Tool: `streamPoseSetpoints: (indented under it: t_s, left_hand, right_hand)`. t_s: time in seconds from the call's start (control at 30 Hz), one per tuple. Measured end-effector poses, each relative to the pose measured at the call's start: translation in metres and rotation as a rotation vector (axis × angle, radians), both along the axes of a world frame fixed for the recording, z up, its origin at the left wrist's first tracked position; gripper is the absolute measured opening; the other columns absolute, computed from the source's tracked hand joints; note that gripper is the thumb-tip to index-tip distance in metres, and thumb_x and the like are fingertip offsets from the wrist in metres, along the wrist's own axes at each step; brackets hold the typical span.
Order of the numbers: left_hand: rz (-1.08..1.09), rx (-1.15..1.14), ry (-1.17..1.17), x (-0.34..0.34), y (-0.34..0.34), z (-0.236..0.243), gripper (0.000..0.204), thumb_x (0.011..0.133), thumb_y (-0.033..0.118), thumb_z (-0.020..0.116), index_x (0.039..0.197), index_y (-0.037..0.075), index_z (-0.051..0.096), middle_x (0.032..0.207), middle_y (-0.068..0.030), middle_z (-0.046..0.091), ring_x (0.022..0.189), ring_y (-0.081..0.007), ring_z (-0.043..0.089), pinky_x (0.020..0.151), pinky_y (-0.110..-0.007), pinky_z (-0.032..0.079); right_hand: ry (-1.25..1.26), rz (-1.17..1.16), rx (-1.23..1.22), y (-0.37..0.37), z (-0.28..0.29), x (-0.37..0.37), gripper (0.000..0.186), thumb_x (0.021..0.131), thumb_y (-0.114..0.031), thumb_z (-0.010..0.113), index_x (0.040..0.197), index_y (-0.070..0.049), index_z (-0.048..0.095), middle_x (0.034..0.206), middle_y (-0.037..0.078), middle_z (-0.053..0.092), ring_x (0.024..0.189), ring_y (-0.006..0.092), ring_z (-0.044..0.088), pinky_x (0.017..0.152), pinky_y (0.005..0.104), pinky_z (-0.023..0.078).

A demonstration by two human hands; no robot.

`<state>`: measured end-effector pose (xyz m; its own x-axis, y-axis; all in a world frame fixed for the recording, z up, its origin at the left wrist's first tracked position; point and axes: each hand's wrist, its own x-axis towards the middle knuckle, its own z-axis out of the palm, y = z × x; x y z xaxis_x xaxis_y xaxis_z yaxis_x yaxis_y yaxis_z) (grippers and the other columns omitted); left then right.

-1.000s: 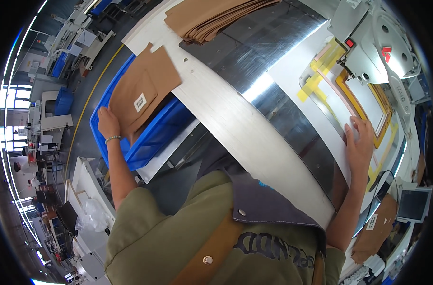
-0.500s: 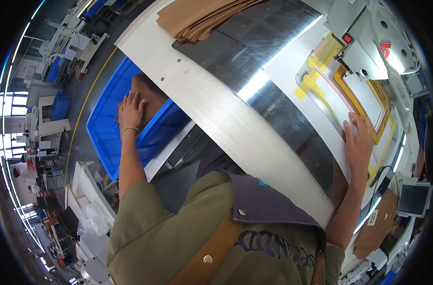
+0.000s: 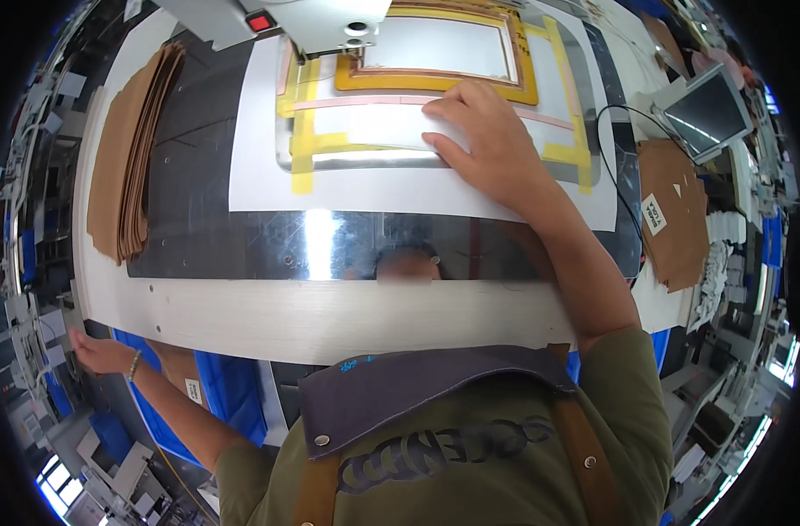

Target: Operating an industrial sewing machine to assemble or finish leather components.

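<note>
My right hand [image 3: 489, 145] rests over a clamp plate [image 3: 382, 131] of white sheet and yellow tape. Its thumb and fingers are spread on either side of a white strip below a pink band, and nothing is visibly gripped. Just beyond the fingertips lies a yellow-brown rectangular frame [image 3: 435, 85] with a white middle. Off the table's near left corner, my left hand [image 3: 103, 354] hangs beside a blue bin [image 3: 233, 394]. That hand shows nothing in it, its fingers reaching outward. Inside the bin sits a brown piece [image 3: 177, 366] with a white label.
A white machine head [image 3: 330, 22] overhangs the plate at the far side. Brown cut pieces are stacked [image 3: 124, 158] at the table's left. Further right are more brown pieces [image 3: 676, 237], a black cable [image 3: 623, 167] and a small screen [image 3: 705, 114].
The view has swung toward the table. My left hand has come off the brown piece in the bin and is now outside, near the table corner. My right hand stays at the plate.
</note>
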<state>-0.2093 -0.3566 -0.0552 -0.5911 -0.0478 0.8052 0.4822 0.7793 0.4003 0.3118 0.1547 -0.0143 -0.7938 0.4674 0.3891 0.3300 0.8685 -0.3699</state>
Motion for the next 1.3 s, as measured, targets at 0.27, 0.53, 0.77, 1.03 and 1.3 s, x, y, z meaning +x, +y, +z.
streamPoseSetpoints:
  t_s: [0.27, 0.53, 0.77, 1.03, 1.3]
  left_hand:
    - [-1.401, -0.273, -0.470, 0.209, 0.300, 0.097, 0.022, 0.104, 0.007, 0.068, 0.122, 0.001, 0.077, 0.128, -0.0119, 0.076, 0.121, -0.0226, 0.068, 0.107, -0.036, 0.052]
    - [-1.645, -0.640, -0.211, 0.277, 0.399, 0.044, 0.054, 0.084, 0.027, 0.090, 0.128, 0.003, 0.072, 0.121, -0.0130, 0.067, 0.116, -0.0311, 0.061, 0.101, -0.042, 0.049]
    - [-1.476, -0.649, -0.241, 0.282, 0.393, 0.040, 0.049, 0.083, 0.031, 0.092, 0.115, -0.001, 0.070, 0.110, -0.0132, 0.067, 0.105, -0.0300, 0.063, 0.090, -0.040, 0.052]
    - [-1.422, -0.611, -0.170, 0.284, 0.394, 0.037, 0.047, 0.082, 0.031, 0.094, 0.102, 0.001, 0.064, 0.092, -0.0129, 0.064, 0.080, -0.0281, 0.061, 0.072, -0.038, 0.052]
    - [-1.392, -0.658, -0.261, 0.278, 0.385, 0.044, 0.059, 0.081, 0.043, 0.093, 0.113, -0.001, 0.070, 0.104, -0.0114, 0.065, 0.092, -0.0277, 0.068, 0.079, -0.038, 0.057]
  right_hand:
    - [0.029, 0.096, -0.079, 0.001, 0.004, 0.001, 0.030, 0.097, -0.021, 0.076, 0.120, -0.001, 0.073, 0.115, 0.013, 0.063, 0.112, 0.0329, 0.061, 0.099, 0.0423, 0.050]
    - [0.089, 0.104, 0.051, -0.008, 0.002, -0.003, 0.030, 0.092, -0.020, 0.078, 0.117, -0.005, 0.073, 0.115, 0.011, 0.069, 0.112, 0.0315, 0.064, 0.097, 0.0456, 0.051]
    - [0.098, 0.105, 0.087, -0.019, -0.006, -0.009, 0.032, 0.093, -0.018, 0.077, 0.122, -0.006, 0.072, 0.120, 0.011, 0.074, 0.113, 0.0319, 0.068, 0.097, 0.0443, 0.054]
    - [0.043, 0.101, -0.025, 0.000, -0.001, -0.004, 0.034, 0.097, -0.016, 0.074, 0.130, -0.007, 0.073, 0.131, 0.011, 0.073, 0.123, 0.0319, 0.065, 0.104, 0.0458, 0.053]
    - [-0.102, -0.136, -0.002, -0.003, 0.051, 0.047, 0.038, 0.100, -0.019, 0.072, 0.135, -0.005, 0.069, 0.136, 0.016, 0.070, 0.128, 0.0366, 0.063, 0.107, 0.0475, 0.052]
